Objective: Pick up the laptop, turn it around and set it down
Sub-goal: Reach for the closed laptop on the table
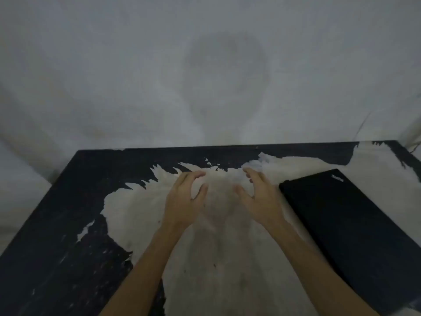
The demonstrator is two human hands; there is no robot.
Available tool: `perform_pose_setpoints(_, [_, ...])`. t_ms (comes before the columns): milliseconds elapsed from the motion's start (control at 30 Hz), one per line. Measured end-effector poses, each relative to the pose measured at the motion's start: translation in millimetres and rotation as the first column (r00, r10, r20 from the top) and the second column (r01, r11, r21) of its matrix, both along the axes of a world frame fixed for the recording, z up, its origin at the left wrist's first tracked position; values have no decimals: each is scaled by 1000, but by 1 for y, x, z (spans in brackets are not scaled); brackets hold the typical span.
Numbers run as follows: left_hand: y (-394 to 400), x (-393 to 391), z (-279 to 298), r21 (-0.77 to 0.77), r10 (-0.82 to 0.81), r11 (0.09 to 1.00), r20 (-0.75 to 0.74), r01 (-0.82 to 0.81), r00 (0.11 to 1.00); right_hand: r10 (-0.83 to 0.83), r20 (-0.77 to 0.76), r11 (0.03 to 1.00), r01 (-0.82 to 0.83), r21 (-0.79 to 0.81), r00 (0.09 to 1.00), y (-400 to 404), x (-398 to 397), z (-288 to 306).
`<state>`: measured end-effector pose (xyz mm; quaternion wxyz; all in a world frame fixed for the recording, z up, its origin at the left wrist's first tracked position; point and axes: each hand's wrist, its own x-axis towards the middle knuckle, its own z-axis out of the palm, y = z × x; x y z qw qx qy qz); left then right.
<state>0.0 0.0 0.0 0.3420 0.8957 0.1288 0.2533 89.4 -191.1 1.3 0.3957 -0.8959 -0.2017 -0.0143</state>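
Closed black laptop [355, 238] lies flat on the right side of the bench [57, 236], near its right edge. Both hands, left hand [182, 201] and right hand [259, 199], hover mid-bench, fingers spread and curled, holding nothing. Nothing between them and the laptop; the left half is bare, worn paint.

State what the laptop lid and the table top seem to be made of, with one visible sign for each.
Laptop: probably matte black plastic or similar; the lid shows no glare, only a small corner logo.
Table: a black coating, perhaps paint or laminate, worn off in ragged patches to a pale, dull layer; the core material can't be told.
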Motion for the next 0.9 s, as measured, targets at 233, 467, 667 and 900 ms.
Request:
perform_pose_setpoints(233, [-14, 14, -21, 73, -48, 996, 53, 44, 997, -6, 9, 999, 5, 50, 1000, -16, 7, -14])
perform_pose_setpoints(467, [-58, 14, -30, 78, -136, 988, 55, 131, 989, -57, -40, 997, 59, 46, 998, -79, -1, -9])
perform_pose_setpoints(667, [-130, 33, -36, -19, -270, 963, 25, 271, 963, -217, 99, 967, 227, -111, 971, -164, 5, -6])
perform_pose_setpoints(900, [-200, 71, -40, -54, -294, 956, -189, 289, 937, -440, 104, 852, 451, -267, 892, -228, 27, -19])
